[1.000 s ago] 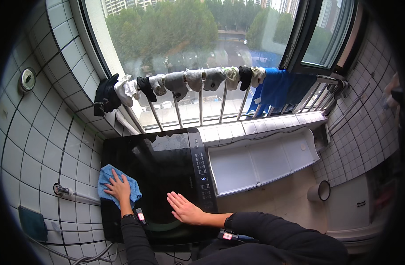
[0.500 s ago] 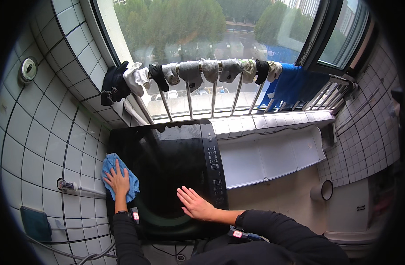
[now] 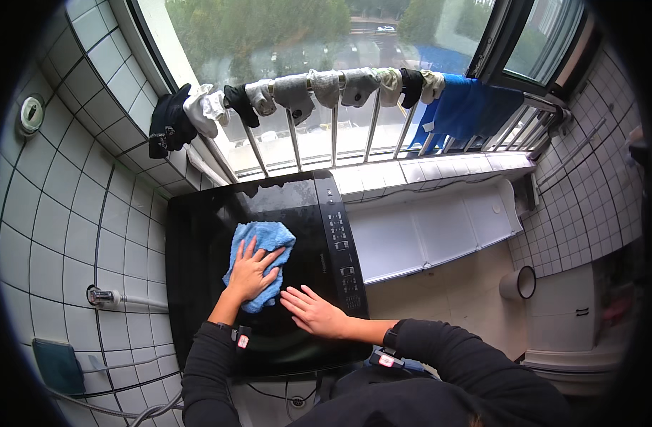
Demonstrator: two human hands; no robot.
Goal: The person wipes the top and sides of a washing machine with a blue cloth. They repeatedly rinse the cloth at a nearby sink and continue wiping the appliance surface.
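Observation:
My left hand (image 3: 252, 274) lies with fingers spread on a blue cloth (image 3: 272, 235), which rests on the black glossy lid (image 3: 212, 235) of what looks like a top-loading washing machine. My right hand (image 3: 308, 313) rests flat on the lid just right of the cloth, fingers stretched out and holding nothing. A control panel (image 3: 338, 235) runs along the lid's right side, above my right hand.
A railing (image 3: 295, 139) below the window holds socks and blue cloths (image 3: 454, 103). A white plastic tray (image 3: 433, 228) lies right of the machine, near a cylindrical container (image 3: 518, 283) on the floor. A pipe (image 3: 141, 302) and hoses (image 3: 91, 406) are by the tiled left wall.
My left hand and the blue cloth have moved from the lid's left edge to its middle, beside my right hand. The view has also shifted slightly.

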